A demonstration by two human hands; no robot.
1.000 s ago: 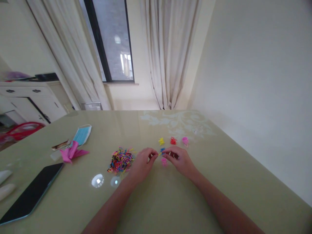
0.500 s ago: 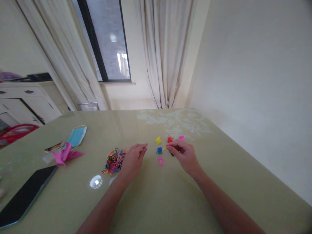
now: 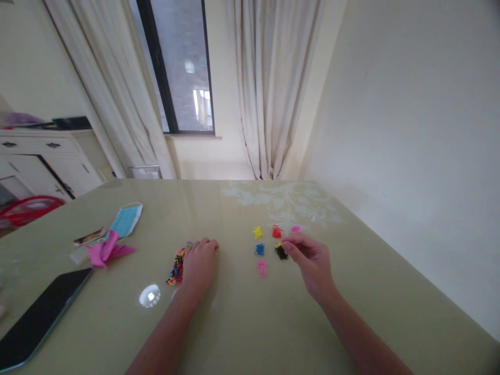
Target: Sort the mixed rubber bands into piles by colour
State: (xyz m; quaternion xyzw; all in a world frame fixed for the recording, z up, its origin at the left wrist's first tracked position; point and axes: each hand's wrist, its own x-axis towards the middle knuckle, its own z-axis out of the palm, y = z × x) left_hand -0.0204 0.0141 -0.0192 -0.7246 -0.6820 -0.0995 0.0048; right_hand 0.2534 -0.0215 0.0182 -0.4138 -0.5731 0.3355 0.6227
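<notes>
A heap of small multicoloured rubber bands (image 3: 177,268) lies on the table, partly covered by my left hand (image 3: 200,264). The fingers of that hand curl down at the heap's right side; what they hold, if anything, is hidden. My right hand (image 3: 312,258) pinches a small yellow rubber band (image 3: 278,245) between thumb and forefinger, just above a black cluster of bands (image 3: 280,253). Close by lie separate little clusters: yellow (image 3: 257,232), red (image 3: 277,231), blue (image 3: 260,249) and pink (image 3: 262,268). A brighter pink ring-like piece (image 3: 296,229) sits behind my right hand.
On the left are a blue face mask (image 3: 127,221), a pink folded piece (image 3: 107,251) and a dark tablet or phone (image 3: 42,317). A round light reflection shows on the glossy table (image 3: 242,323). A wall (image 3: 422,156) runs along the table's right side.
My left hand has moved left and down onto the multicoloured heap, its fingers now curled. The right hand has shifted right with the yellow band, from beside the blue cluster to the black one.
</notes>
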